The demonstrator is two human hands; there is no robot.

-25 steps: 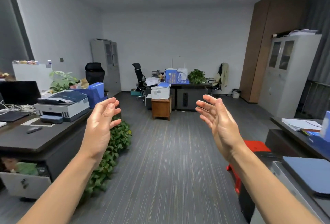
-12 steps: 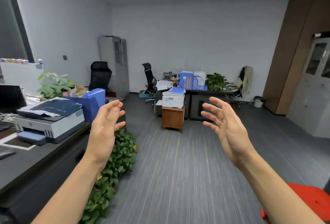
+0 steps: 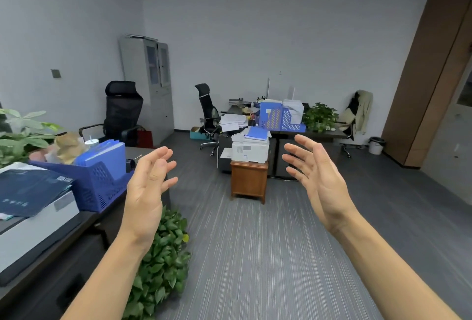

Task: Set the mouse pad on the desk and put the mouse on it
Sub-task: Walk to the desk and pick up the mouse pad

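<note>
My left hand and my right hand are raised in front of me, palms facing each other, fingers spread, both holding nothing. No mouse and no mouse pad show in this view. A dark desk runs along the left edge, just left of my left hand. On it stand a white printer with a dark blue folder on top and a blue file basket.
A leafy floor plant sits by the desk's corner under my left forearm. Ahead across grey carpet are a small wooden cabinet with a printer on top, a cluttered far desk, office chairs and a grey cabinet.
The view has swung right and forward: the mouse, the monitor and the near part of the left desk have slid out of sight. Both hands stay raised and open.
</note>
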